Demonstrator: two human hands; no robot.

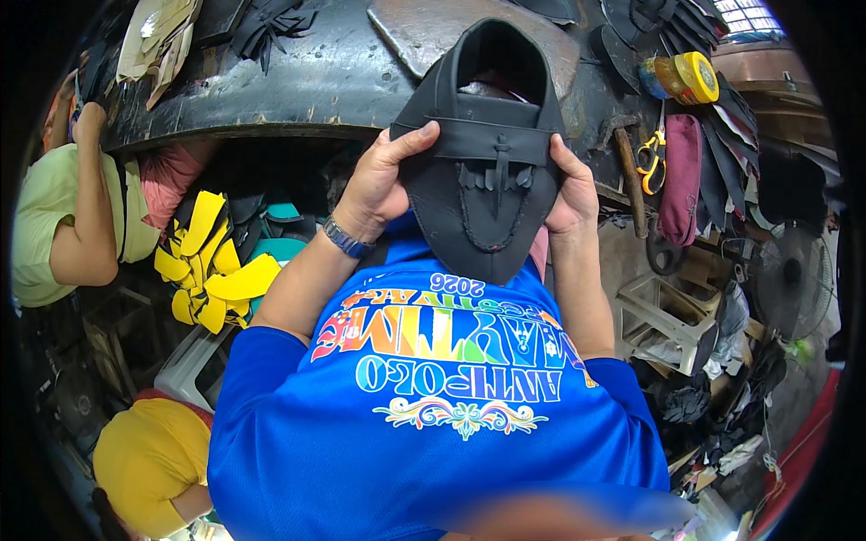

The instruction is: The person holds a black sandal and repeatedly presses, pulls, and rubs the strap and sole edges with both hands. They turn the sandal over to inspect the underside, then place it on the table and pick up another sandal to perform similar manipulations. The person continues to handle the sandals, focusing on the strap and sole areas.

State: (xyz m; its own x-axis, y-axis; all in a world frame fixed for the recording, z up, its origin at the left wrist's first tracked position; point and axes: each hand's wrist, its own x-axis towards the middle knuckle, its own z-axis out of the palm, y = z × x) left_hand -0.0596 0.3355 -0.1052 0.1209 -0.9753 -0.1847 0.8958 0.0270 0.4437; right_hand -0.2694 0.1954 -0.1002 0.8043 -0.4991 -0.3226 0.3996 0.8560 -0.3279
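I hold a black leather shoe upper [487, 153] up in front of my chest, over the near edge of a dark workbench [307, 81]. It has a stitched toe seam, a strap across the middle and a small tassel. My left hand [383, 180] grips its left edge with the thumb lying on the strap; a watch sits on that wrist. My right hand [570, 185] clasps its right edge, fingers behind the leather. My blue printed shirt [433, 406] fills the lower middle.
Black leather cut pieces [667, 27], tape rolls [681, 77], yellow-handled scissors [649, 153] and a hammer [629, 171] lie on the bench at right. Yellow and teal sole pieces [212, 270] are piled at left. One person in light green [63, 216] and another in yellow [149, 460] are nearby.
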